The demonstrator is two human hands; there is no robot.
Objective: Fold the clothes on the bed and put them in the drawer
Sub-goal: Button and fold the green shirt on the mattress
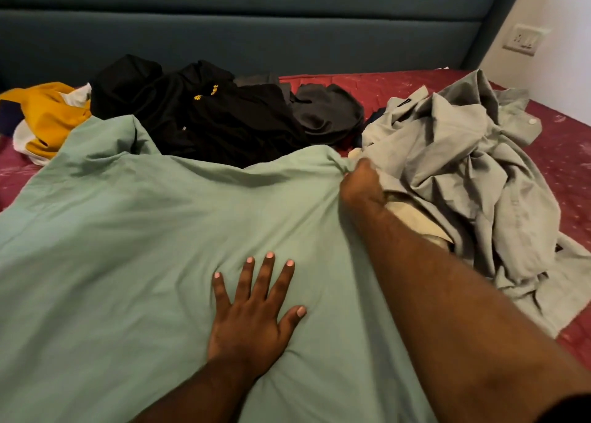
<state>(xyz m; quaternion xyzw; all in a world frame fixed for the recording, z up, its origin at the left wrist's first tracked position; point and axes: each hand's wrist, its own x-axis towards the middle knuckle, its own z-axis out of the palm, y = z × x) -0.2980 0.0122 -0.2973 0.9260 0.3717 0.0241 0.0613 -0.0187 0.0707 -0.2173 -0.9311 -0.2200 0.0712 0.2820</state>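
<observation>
A large mint-green garment (144,237) lies spread across the near half of the bed (569,154). My left hand (252,307) presses flat on its middle with the fingers spread. My right hand (359,184) reaches forward and grips the garment's far right corner, which is bunched in the fingers. Beyond the green cloth lies a black garment (204,115) with yellow lettering, a dark grey one (326,112) to its right and a yellow and white one (48,115) at the far left. A crumpled light grey shirt (463,166) is heaped at the right, touching my right hand.
The bed has a dark red patterned sheet. A blue-grey padded headboard (256,38) runs along the back. A white wall with a switch plate (524,40) stands at the far right. A cream cloth (412,221) shows under the grey shirt. No drawer is in view.
</observation>
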